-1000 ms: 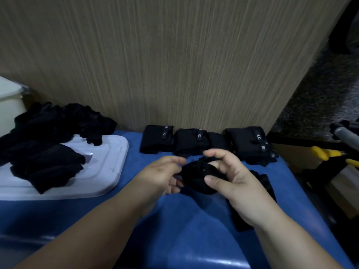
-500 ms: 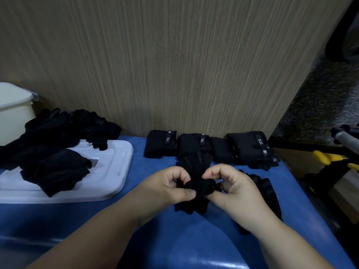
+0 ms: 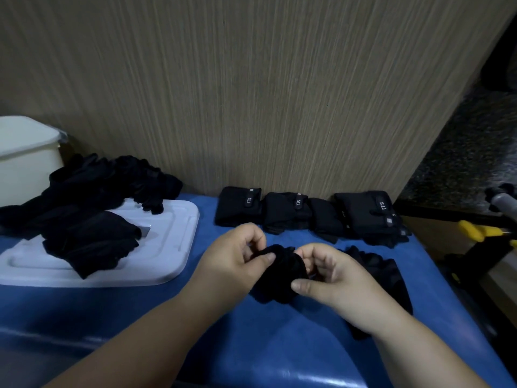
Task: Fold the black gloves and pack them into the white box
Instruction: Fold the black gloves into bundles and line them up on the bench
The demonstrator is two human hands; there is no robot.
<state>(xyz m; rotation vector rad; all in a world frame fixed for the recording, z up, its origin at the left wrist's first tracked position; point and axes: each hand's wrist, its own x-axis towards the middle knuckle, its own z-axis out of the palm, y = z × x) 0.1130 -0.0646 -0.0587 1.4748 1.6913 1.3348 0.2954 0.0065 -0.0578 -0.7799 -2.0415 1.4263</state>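
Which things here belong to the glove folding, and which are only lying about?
Job: glove gripped by left hand and right hand; folded gloves along the wall; unfolded pile on white lid; white box.
Lying about: yellow-handled tool; grey handle, both at the far right.

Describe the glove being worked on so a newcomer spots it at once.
Over the blue table, in front of the row of folded gloves against the wall, is a bunched black glove. Only it is gripped by the left hand and right hand.
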